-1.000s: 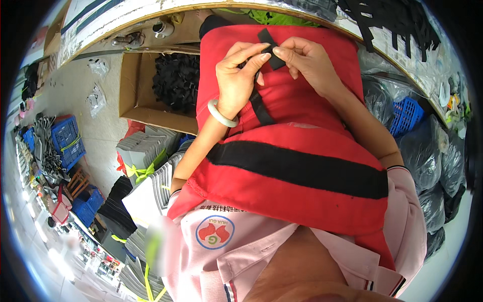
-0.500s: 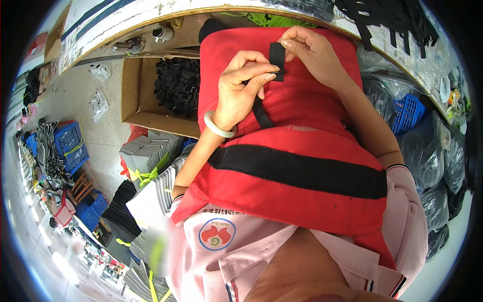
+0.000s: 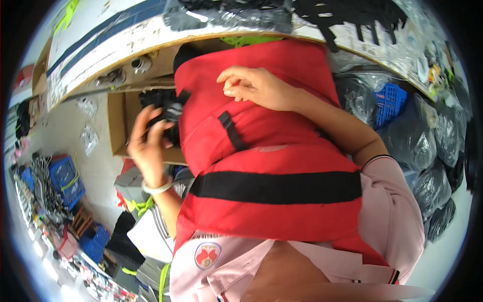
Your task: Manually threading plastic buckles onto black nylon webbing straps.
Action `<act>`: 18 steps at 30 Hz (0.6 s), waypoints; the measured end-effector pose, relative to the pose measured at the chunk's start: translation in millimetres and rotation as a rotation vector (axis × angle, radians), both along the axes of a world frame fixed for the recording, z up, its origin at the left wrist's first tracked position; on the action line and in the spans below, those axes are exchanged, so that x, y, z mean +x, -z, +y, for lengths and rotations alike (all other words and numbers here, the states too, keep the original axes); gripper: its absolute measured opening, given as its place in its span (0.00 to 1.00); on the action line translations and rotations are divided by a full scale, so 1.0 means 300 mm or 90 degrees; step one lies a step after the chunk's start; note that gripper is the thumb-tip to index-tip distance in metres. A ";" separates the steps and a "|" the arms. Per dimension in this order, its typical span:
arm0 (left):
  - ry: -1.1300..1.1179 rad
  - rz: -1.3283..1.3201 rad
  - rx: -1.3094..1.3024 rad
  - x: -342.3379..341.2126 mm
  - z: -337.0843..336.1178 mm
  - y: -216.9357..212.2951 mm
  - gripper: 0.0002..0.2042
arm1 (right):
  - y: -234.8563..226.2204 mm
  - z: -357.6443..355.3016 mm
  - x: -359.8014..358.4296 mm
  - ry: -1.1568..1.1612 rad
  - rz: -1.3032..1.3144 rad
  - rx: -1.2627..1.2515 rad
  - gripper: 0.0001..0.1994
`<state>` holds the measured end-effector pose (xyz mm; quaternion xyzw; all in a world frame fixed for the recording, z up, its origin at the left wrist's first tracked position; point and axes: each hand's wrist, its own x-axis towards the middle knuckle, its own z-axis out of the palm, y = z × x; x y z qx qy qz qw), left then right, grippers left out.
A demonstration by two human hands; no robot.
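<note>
My left hand (image 3: 148, 143), smeared by motion, is over the near side of a cardboard box (image 3: 118, 123) on the left, its fingers apart. Just beyond its fingertips is a blurred short black strap piece (image 3: 177, 106), which seems to be loose in the air over the box. Black pieces (image 3: 151, 98) fill part of the box, partly hidden by the hand. Above the red apron (image 3: 282, 121) on my lap hovers my right hand (image 3: 259, 88), fingers loosely bent and apart, holding nothing visible. A short black strap (image 3: 231, 132) lies on the apron below it.
A worktable edge (image 3: 201, 35) runs across the far side, with black strips (image 3: 352, 20) hanging over it. Stacked grey sheets (image 3: 151, 229) stand at my left. Black plastic bags (image 3: 410, 131) and a blue crate (image 3: 390, 103) sit at my right.
My left hand has gone from the apron to the box at the left, and the black strap piece has left my hands' grip. My right hand has shifted left and lower, its pinch loosened.
</note>
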<state>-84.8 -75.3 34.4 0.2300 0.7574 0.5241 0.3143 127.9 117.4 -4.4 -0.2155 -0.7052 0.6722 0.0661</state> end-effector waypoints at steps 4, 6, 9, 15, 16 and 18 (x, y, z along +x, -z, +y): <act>-0.233 -0.234 0.219 -0.263 -0.213 0.207 0.15 | -0.043 0.107 0.071 0.119 0.015 0.278 0.09; -0.217 -0.409 0.267 -0.261 -0.224 0.267 0.16 | -0.049 0.215 0.133 0.268 0.001 0.449 0.08; -0.099 -0.495 0.243 -0.134 -0.088 0.292 0.17 | -0.050 0.415 0.215 0.447 -0.070 0.605 0.08; 0.185 -0.492 0.222 0.124 0.194 0.224 0.16 | 0.050 0.666 0.247 0.326 0.187 0.575 0.09; 0.179 -0.493 0.222 0.143 0.204 0.210 0.14 | 0.027 0.655 0.187 0.381 -0.122 0.723 0.06; 0.183 -0.487 0.215 0.173 0.229 0.200 0.09 | -0.069 0.612 0.149 0.467 -0.002 0.683 0.04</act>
